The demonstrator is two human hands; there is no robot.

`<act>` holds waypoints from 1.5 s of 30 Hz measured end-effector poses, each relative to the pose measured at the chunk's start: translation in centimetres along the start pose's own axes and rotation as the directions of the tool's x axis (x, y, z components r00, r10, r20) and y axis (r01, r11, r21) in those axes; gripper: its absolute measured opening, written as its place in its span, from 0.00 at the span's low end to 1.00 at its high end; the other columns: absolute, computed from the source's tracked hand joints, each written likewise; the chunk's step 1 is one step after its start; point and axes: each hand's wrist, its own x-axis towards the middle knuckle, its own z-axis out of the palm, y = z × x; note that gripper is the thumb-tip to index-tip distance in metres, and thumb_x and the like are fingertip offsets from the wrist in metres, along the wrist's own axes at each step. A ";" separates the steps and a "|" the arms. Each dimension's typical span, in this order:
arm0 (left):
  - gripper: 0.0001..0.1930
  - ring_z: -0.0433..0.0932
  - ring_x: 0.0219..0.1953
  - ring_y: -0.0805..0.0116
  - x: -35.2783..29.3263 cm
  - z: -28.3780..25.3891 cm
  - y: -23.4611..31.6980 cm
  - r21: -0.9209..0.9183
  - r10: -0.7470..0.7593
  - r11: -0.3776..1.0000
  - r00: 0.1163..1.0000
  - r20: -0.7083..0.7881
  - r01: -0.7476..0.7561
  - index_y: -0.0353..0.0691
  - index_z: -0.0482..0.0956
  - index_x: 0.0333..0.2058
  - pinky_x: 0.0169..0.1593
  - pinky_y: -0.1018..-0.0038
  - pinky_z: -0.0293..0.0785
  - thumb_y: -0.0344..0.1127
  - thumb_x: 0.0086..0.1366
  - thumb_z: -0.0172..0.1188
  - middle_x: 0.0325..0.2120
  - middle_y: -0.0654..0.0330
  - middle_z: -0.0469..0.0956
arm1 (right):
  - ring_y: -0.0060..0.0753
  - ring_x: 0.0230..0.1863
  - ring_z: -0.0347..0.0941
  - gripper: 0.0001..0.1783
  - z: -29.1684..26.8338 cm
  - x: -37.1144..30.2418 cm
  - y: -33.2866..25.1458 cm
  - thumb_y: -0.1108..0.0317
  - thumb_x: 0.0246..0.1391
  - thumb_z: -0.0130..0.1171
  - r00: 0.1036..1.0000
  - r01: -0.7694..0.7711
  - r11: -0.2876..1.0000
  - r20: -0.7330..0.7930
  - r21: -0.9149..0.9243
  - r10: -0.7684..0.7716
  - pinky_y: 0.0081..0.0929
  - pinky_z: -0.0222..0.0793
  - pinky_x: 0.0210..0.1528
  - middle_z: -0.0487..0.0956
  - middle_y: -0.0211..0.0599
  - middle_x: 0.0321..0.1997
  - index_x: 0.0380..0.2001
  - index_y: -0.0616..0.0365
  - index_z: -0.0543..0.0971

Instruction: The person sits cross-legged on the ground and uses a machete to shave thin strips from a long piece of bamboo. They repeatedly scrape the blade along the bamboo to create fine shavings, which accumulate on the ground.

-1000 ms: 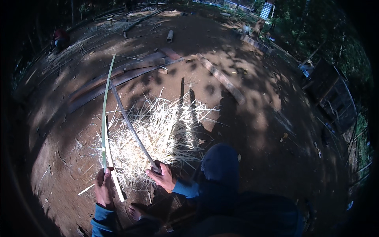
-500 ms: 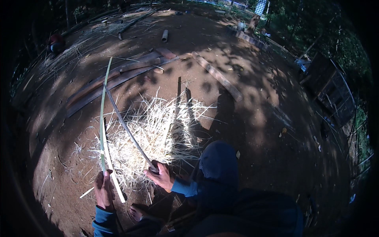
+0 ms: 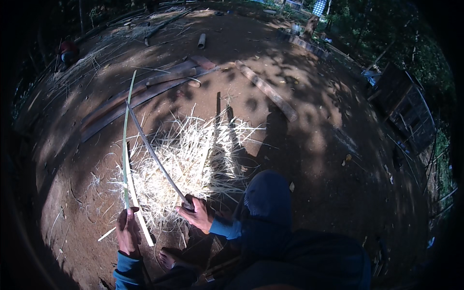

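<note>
My left hand point(image 3: 127, 233) is closed round the lower end of a long green bamboo strip point(image 3: 126, 159), which points up and away. My right hand point(image 3: 197, 216) grips a long, thin, dark-bladed knife point(image 3: 153, 153). The blade slants up to the left, and in the picture its tip meets the strip's upper part; whether they touch I cannot tell. Beside the green strip runs a pale strip point(image 3: 138, 212); whether it is joined to it is unclear. A heap of pale bamboo shavings point(image 3: 188, 159) spreads over the ground beyond my hands.
Long wooden boards point(image 3: 140, 96) lie past the heap, with a single plank point(image 3: 266, 91) farther right. A short bamboo tube point(image 3: 201, 41) rests farther off. At the far left a person point(image 3: 68, 52) is low to the ground. A dark wooden frame point(image 3: 408, 108) leans at the right.
The green strip's far tip has shifted very slightly left. Both hands keep their grips in nearly the same places.
</note>
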 end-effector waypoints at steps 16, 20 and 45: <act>0.23 0.48 0.08 0.84 -0.1 -0.2 -0.3 -0.087 -0.037 0.995 0.995 0.092 0.045 0.35 0.75 0.41 0.12 0.80 0.43 0.53 0.70 0.45 0.10 0.74 0.53 | 0.40 0.49 0.74 0.13 0.6 -0.2 -0.6 0.83 0.58 0.47 0.995 0.099 0.946 0.020 -0.309 -0.097 0.34 0.75 0.54 0.69 0.59 0.50 0.45 0.68 0.61; 0.24 0.48 0.08 0.83 -0.8 0.2 1.0 -0.102 -0.057 0.992 0.990 0.127 0.070 0.34 0.75 0.41 0.12 0.80 0.43 0.53 0.70 0.45 0.11 0.74 0.53 | 0.35 0.39 0.78 0.13 -0.6 0.5 1.5 0.75 0.55 0.57 0.923 0.355 0.805 0.042 -0.475 -0.382 0.30 0.76 0.39 0.77 0.49 0.38 0.39 0.66 0.66; 0.23 0.52 0.08 0.83 0.3 0.3 -1.6 -0.090 -0.085 0.991 0.990 0.116 0.096 0.33 0.76 0.37 0.12 0.80 0.43 0.51 0.70 0.45 0.09 0.74 0.55 | 0.48 0.54 0.68 0.29 -3.2 2.1 5.5 0.60 0.52 0.58 0.791 0.577 0.071 0.535 -0.814 -0.298 0.34 0.70 0.44 0.68 0.62 0.53 0.53 0.67 0.67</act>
